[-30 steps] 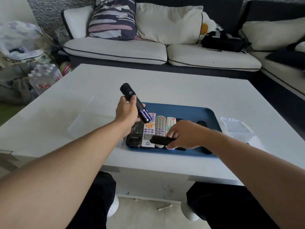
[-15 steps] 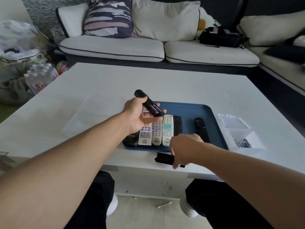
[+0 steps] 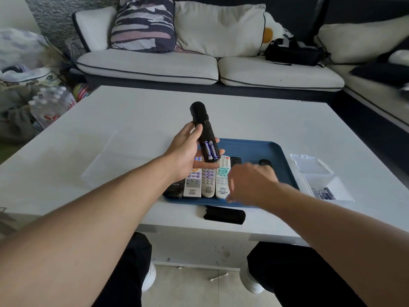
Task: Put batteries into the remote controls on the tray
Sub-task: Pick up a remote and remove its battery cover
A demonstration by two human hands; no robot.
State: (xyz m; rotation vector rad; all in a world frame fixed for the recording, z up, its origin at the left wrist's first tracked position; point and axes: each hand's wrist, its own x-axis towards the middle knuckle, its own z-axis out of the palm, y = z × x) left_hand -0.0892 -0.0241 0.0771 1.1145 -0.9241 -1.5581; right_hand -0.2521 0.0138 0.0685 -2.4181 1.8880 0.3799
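Observation:
My left hand (image 3: 188, 151) grips a black remote (image 3: 202, 127) above the blue tray (image 3: 254, 149), its back turned up and its open compartment showing two blue batteries (image 3: 210, 150). The remote's black battery cover (image 3: 223, 215) lies on the table just in front of the tray. My right hand (image 3: 250, 185) hovers blurred over the tray's front, holding nothing, fingers loosely curled. Three light remotes (image 3: 209, 181) and several black ones lie in the tray.
A clear plastic box (image 3: 327, 191) with several blue batteries sits right of the tray, its lid (image 3: 309, 163) open behind it. The white table (image 3: 132, 120) stands before a sofa (image 3: 199, 65) with cushions. A water-bottle pack (image 3: 51, 105) is on the floor left.
My right hand let go of the black battery cover, leaving it on the table in front of the tray, and lifted away to the right. My left hand turned the remote, showing its batteries.

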